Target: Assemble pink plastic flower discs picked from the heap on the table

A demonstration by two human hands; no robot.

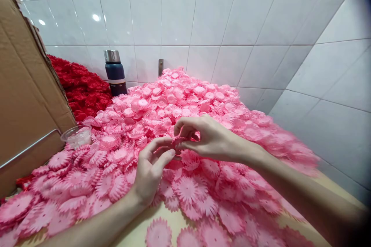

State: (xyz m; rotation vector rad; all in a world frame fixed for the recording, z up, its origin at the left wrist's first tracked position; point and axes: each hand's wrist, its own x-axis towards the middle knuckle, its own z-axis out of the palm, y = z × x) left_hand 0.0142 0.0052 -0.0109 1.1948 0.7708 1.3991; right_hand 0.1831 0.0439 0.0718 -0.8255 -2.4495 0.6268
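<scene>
My left hand (153, 170) and my right hand (205, 139) meet in front of a big heap of pink artificial flower petals (185, 100). These are flat round discs with fringed edges, many with a small hole in the middle. Thumb and fingers of my right hand pinch a small pink petal piece (176, 143), mostly covered by the fingers. My left hand closes on the same piece from the left, its thumb towards me. Loose pink discs (158, 233) lie on the pale yellow tabletop (139, 225) below my hands.
A dark blue bottle (116, 73) with a steel cap stands behind the heap. Red petals (84, 85) are piled beside a cardboard box (26, 85) at left. A clear plastic cup (77, 136) sits among the pink discs. White tiled walls (179, 15) close off the back and right.
</scene>
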